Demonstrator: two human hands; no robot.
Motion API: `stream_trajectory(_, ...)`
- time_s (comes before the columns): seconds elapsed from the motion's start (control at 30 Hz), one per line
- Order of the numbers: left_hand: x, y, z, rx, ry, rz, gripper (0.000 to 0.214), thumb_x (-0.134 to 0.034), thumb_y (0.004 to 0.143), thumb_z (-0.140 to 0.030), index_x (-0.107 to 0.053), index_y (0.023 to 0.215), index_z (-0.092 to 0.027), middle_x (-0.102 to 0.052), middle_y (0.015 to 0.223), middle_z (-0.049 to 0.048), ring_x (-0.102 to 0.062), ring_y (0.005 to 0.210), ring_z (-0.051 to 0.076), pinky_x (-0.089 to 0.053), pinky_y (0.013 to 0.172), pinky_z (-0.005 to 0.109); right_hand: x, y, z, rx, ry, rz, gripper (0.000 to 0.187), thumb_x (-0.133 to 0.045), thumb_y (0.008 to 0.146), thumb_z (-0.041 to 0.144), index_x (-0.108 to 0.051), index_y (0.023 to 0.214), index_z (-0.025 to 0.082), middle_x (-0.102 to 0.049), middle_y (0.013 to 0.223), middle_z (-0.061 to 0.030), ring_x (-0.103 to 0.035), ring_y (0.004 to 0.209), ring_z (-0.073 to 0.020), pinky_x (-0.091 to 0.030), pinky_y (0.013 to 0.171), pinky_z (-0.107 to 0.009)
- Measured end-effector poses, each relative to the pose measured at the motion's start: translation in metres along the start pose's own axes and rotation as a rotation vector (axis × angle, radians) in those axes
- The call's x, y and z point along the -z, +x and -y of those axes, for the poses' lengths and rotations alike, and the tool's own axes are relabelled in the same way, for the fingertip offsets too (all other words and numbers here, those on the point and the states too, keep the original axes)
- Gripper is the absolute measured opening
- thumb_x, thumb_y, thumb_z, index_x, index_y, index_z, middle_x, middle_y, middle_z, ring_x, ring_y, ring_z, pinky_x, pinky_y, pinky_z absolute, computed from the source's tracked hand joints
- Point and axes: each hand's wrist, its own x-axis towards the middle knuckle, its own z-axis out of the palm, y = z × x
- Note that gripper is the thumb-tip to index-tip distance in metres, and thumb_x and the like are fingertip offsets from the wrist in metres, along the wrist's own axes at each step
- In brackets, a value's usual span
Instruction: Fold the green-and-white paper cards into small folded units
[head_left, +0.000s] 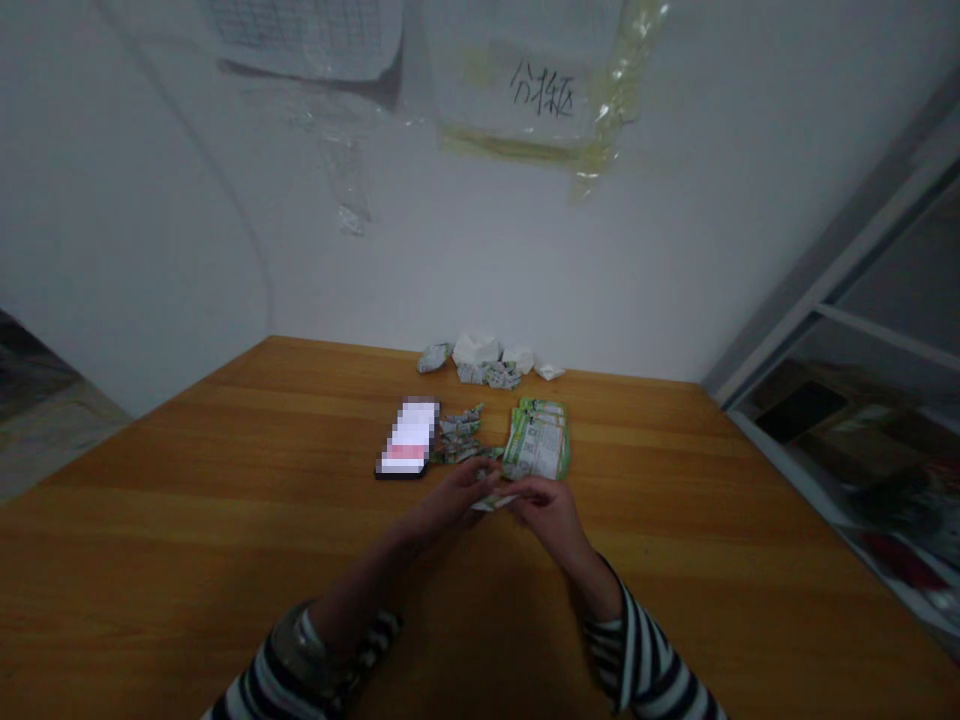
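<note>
Close together over the middle of the wooden table (300, 540), my left hand (459, 492) and my right hand (546, 505) both pinch a small piece of printed paper (491, 502). The piece looks folded or crumpled, and the fingers cover part of it. Just beyond my right hand lies a fanned stack of green-and-white printed leaflets (538, 440). Several folded or crumpled printed papers (459, 435) lie past my left hand, between the stack and a phone (409, 437) with a lit, blurred screen.
Along the wall stand crumpled white papers (476, 350) and crumpled printed papers (491, 375). A handwritten sheet (540, 90) is taped to the wall above. At the right, beyond the table edge, is a framed shelf (847, 450) holding dark items.
</note>
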Motion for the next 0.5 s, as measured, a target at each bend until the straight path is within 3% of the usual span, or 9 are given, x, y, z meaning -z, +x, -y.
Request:
stream_trajectory(0.1,-0.002,0.003,0.001,-0.075,0.0,-0.111,0.047,-0.054,0.079,-0.06,-0.056,0.1,-0.018,-0.048,0.045,-0.0099,-0.04,0.033,0.008,-0.028,0.036,0.016,0.001,0.001,-0.009,-0.054,0.055,-0.095,0.022,-0.075,0.069,0.038,-0.072,0.067,0.017,-0.064,0.045,0.0015,-0.056,0.036,-0.0115,-0.044,0.037,-0.02)
stream_trajectory(0.23,-0.004,0.004,0.001,-0.162,0.023,-0.088,0.041,-0.068,0.072,-0.047,-0.064,0.098,-0.015,-0.064,0.05,-0.0033,-0.058,0.04,0.013,-0.043,0.041,0.02,0.005,0.003,-0.013,-0.07,0.107,-0.194,0.027,-0.075,0.069,0.043,-0.068,0.069,0.017,-0.07,0.053,-0.0013,-0.064,0.042,-0.0151,-0.051,0.043,-0.023)
stream_trajectory(0.37,-0.009,0.004,0.006,-0.207,0.051,-0.249,0.023,-0.072,0.069,-0.035,-0.072,0.079,-0.014,-0.068,0.053,0.0002,-0.062,0.045,0.014,-0.049,0.046,0.023,0.004,0.003,-0.011,-0.071,0.124,-0.215,0.027,-0.077,0.066,0.042,-0.069,0.071,0.017,-0.073,0.058,-0.0031,-0.067,0.048,-0.0181,-0.055,0.049,-0.028)
stream_trajectory(0.5,-0.012,0.003,0.009,-0.246,0.068,-0.338,0.016,-0.071,0.07,-0.03,-0.075,0.075,-0.015,-0.073,0.062,0.0023,-0.066,0.055,0.017,-0.054,0.056,0.027,0.0,0.001,-0.005,-0.029,0.095,-0.229,0.018,-0.078,0.064,0.034,-0.072,0.07,0.017,-0.075,0.067,-0.0045,-0.069,0.06,-0.0195,-0.056,0.061,-0.032)
